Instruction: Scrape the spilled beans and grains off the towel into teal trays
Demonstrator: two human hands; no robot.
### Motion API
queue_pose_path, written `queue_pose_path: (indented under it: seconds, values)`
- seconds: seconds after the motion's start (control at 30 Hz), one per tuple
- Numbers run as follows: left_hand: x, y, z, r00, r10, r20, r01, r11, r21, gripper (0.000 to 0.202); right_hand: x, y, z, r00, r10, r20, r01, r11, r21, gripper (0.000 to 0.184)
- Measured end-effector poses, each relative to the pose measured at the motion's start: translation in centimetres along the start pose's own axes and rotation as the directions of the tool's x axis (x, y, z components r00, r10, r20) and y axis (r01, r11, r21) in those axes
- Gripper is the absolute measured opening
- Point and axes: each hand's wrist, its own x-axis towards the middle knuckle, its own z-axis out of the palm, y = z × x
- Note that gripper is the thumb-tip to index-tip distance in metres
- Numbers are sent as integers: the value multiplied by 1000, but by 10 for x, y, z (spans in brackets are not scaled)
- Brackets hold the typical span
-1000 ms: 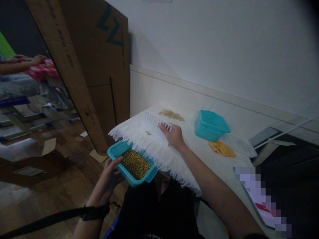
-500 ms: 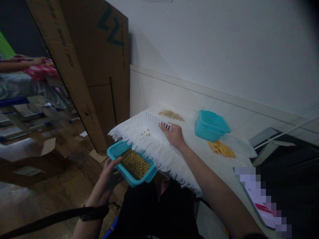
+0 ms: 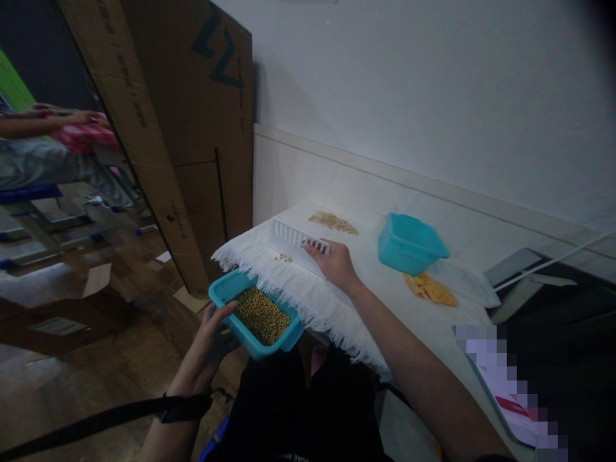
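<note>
My left hand (image 3: 215, 333) grips the near-left side of a teal plastic tub (image 3: 222, 289), its thumb over the rim. Inside lies a layer of yellowish beans (image 3: 262, 316). The tub is held just below the fringed edge of a white cloth (image 3: 308, 289) on the table. Above the cloth, my right hand (image 3: 334, 260) is closed on the right end of a white slatted plastic piece (image 3: 289, 232), whose full shape I cannot make out. A few loose beans (image 3: 283, 258) lie on the cloth in front of it, near the tub.
Behind the slatted piece is a flat heap of pale, small bits (image 3: 333, 222). A second teal tub (image 3: 411, 244) stands by the wall, with a yellow cloth (image 3: 430, 290) beside it. A tall cardboard box (image 3: 192, 128) borders the table's left; another person's arm (image 3: 43, 123) shows beyond.
My right hand has moved the slatted piece slightly left and towards the cloth's fringed edge. The loose beans sit closer together. My left hand and its tub stay nearly in place.
</note>
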Motion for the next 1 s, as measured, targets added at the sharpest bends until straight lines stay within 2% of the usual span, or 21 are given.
queue_pose_path:
  seconds: [0.1,0.3,0.53,0.77,0.83,0.9,1.0]
  values:
    - [0,0,-1,1000,-5,15,5,1000,1,86,-1,-1,1,999,-9,35,9,1000,9,52]
    - [-2,2,-3,998,-16,64,17,1000,-7,83,-4,-5,4,998,-12,66,8,998,67,58]
    - [-4,4,-1,1000,2,25,-2,1000,-29,77,-10,-19,3,994,-49,99,34,988,150,58]
    - [-5,5,-1,1000,8,16,-7,999,-49,80,-13,-15,0,984,25,178,-71,963,260,56]
    - [-6,6,0,1000,0,20,1,998,-58,78,-9,-7,-2,991,64,114,-95,952,292,56]
    - [-6,5,0,1000,1,16,0,998,-62,73,-2,4,-7,993,111,-27,-99,952,290,55]
    - [-5,4,1,1000,7,-6,-7,999,-53,66,11,22,-20,946,158,-285,-104,975,197,51]
